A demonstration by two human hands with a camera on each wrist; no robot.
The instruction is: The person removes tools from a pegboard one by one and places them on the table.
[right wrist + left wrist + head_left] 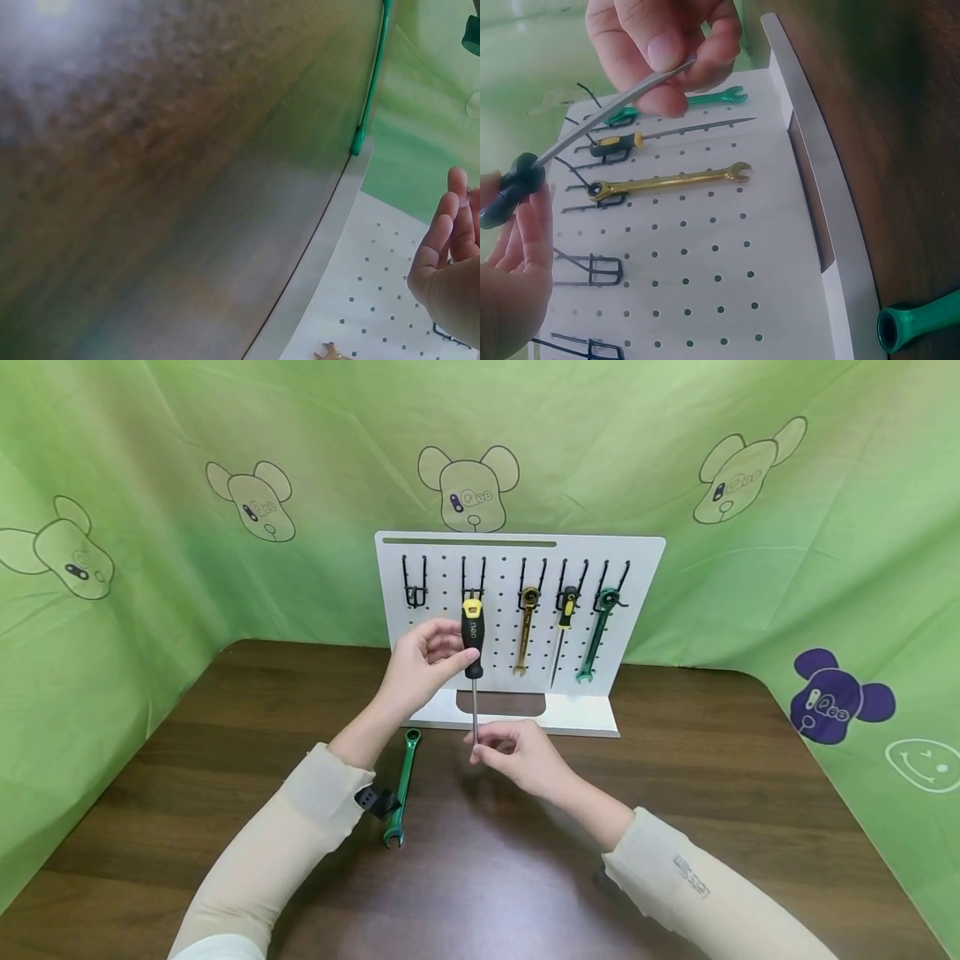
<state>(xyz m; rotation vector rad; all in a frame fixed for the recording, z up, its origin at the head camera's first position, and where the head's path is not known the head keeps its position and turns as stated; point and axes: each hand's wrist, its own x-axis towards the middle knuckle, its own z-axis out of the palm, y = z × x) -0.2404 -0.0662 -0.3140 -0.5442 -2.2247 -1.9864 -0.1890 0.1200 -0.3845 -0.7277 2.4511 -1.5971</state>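
In the head view, a black-and-yellow screwdriver is held upright, handle at the top, in front of a white pegboard. My left hand grips its handle between thumb and fingers. Down at the tip, my right hand pinches the thin metal shaft. The left wrist view shows both grips, with the shaft running from the handle to the right hand's fingertips. Below my left forearm, a green ratchet wrench lies on the table.
On the pegboard's hooks hang a gold wrench, a smaller yellow-and-black screwdriver and another green wrench. A double hook at the far left bears no tool. Green printed cloth surrounds the brown table.
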